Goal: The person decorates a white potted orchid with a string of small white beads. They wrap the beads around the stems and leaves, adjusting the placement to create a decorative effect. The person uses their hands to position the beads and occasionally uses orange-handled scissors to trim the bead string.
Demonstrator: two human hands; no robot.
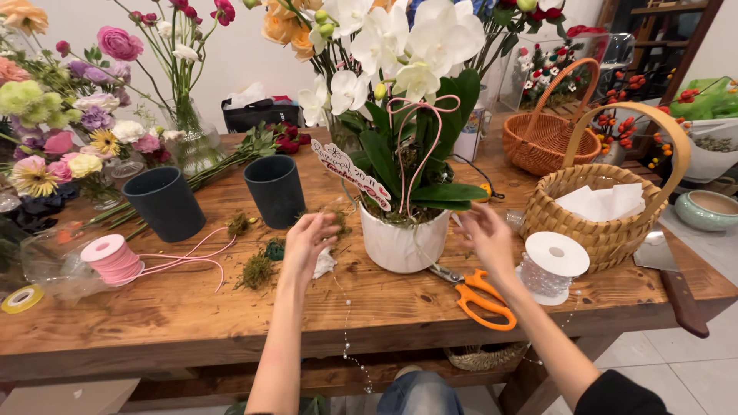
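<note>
A white pot (403, 242) holding a white orchid (407, 42) with a pink wire heart (421, 131) and a lettered pick stands at the table's middle. My left hand (307, 240) hovers left of the pot, fingers spread, above a white scrap (324, 263) and moss (257, 270). My right hand (486, 237) is at the pot's right side, fingers apart. A thin beaded strand (346, 323) runs from near the pot over the table's front edge. Whether either hand pinches the strand is unclear.
Orange-handled scissors (478, 298) and a spool of beaded string (550, 267) lie by my right hand. Two dark cups (164, 203) (276, 190), a pink cord spool (112, 259), two wicker baskets (607, 215) (547, 138), a cleaver (676, 284) and flower vases crowd the wooden table (177, 307).
</note>
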